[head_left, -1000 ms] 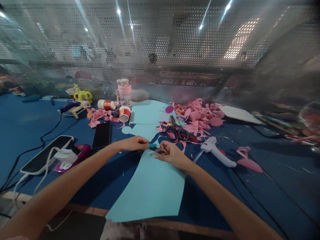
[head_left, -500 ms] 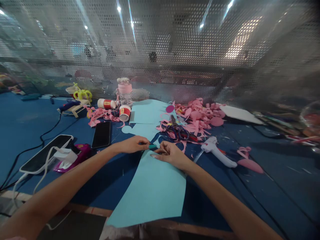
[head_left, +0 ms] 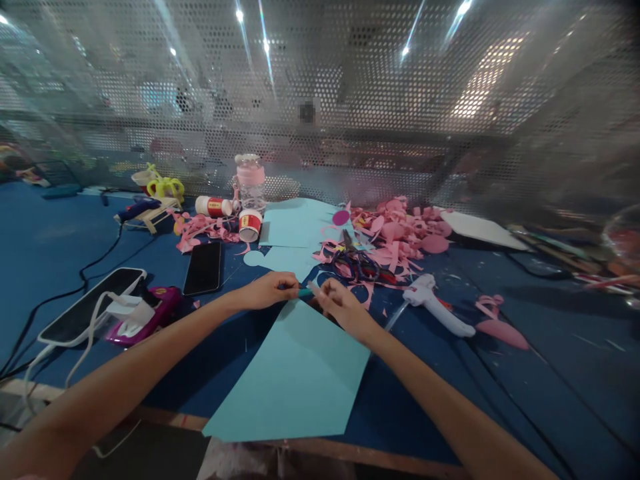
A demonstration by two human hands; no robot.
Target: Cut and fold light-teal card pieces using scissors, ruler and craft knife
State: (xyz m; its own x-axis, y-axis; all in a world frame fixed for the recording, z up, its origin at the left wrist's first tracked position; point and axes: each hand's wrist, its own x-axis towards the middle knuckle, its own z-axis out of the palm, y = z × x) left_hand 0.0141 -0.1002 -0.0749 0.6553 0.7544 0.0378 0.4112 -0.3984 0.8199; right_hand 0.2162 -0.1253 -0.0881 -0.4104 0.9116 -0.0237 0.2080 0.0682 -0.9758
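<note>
A large light-blue sheet of paper (head_left: 295, 373) hangs toward me over the table's front edge, its far end curled into a narrow teal roll. My left hand (head_left: 273, 290) pinches that rolled end between thumb and fingers. At the roll's right tip, my right hand (head_left: 346, 312) has thumb and forefinger closed on the paper, the other fingers bent and partly hidden. Just beyond the hands lie more light-blue sheets (head_left: 287, 223) and a cut paper disc (head_left: 254, 258). Dark-handled scissors (head_left: 357, 265) rest among scraps behind my right hand.
A white glue gun (head_left: 435, 307) lies to the right. Pink paper scraps (head_left: 395, 230) heap at the back. On the left are a phone (head_left: 203, 268), a purple power strip (head_left: 163, 313) and cables. Paper cups (head_left: 249, 225) and a bottle (head_left: 251, 183) stand behind.
My right hand's fingers have shifted up to the roll's tip. The sheet's near end has swung left and its right edge has drawn inward. My left hand stays about where it was.
</note>
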